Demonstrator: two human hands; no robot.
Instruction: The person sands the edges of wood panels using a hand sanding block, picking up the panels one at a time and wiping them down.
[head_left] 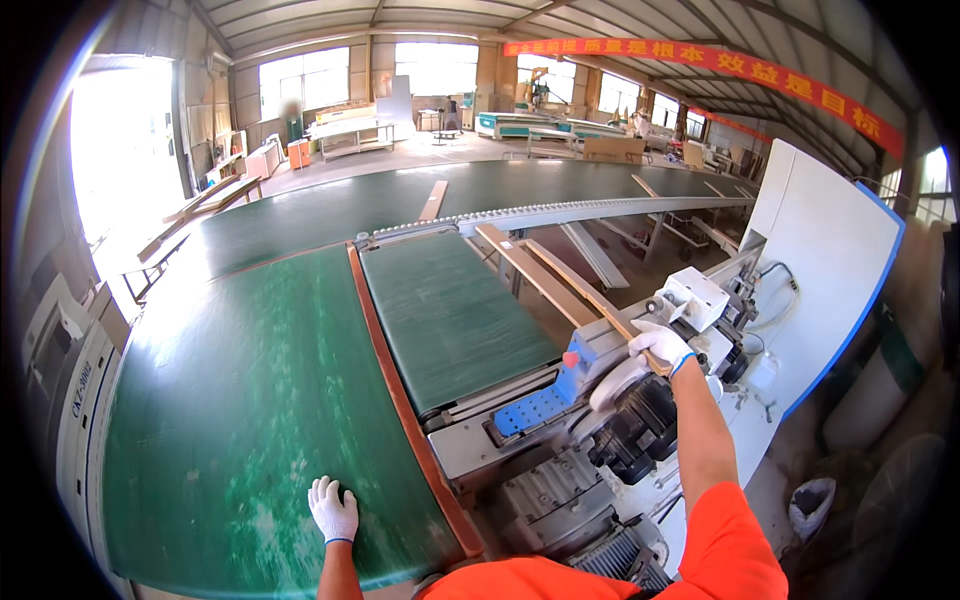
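Note:
My left hand (334,510), in a white knit glove, lies flat on the worn green belt (230,400) of a wide conveyor, with nothing in it. In the same kind of glove, my right hand (662,343) is closed around the near end of a long, thin wooden strip (580,285). The strip slants away from me along the machine, its far end reaching toward the rear belt. Beside that hand are a white machine head (695,298) and a black motor (640,425). My palm and glove partly hide the strip's near end.
A second wooden board (535,272) runs alongside the strip. A shorter green belt (455,320) and a blue perforated plate (530,408) sit left of the machine. A small board (433,200) lies on the long rear conveyor (330,205). A white panel (820,250) stands at right.

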